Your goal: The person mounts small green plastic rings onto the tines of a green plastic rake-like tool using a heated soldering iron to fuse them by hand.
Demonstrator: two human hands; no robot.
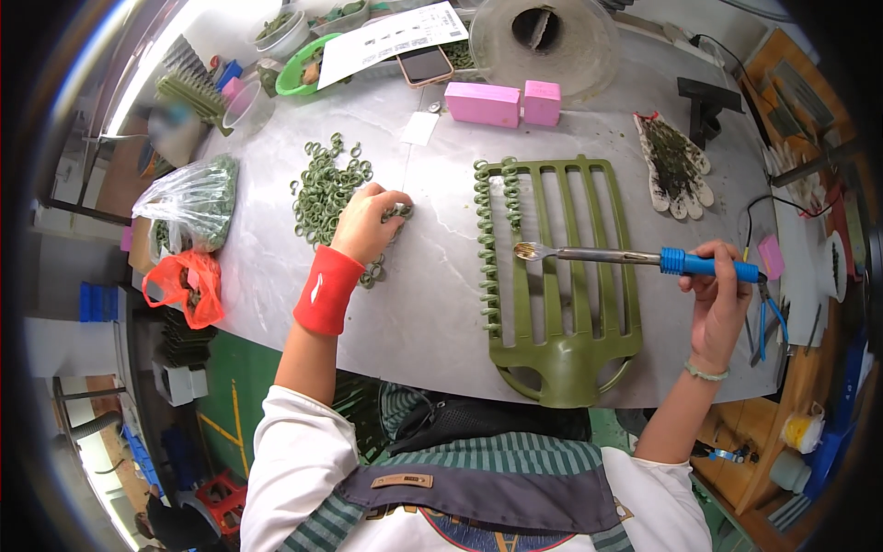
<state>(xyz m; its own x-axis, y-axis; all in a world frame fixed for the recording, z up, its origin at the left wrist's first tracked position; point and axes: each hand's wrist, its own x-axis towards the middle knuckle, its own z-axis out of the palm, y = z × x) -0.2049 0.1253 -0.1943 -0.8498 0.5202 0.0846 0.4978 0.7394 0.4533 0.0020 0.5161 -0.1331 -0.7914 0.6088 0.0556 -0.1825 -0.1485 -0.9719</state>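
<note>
The fingers of our left hand [366, 221] seemed closed on small green rings [397, 212] beside the pile [322, 198] toward the worktop's [423, 313] left edge, while our right hand [719, 304] gripped the iron's blue handle [692, 264], its tip [529, 250] best kept steady above the green rack [563, 359] by the front edge.

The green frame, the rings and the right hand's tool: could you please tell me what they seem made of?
Green frame: likely wax or plastic, satin, with soft highlights.
Rings: perhaps the same, matching its green and dull sheen.
Tool: shiny shaft, apparently metal; ribbed, bright blue grip, probably plastic.
</note>
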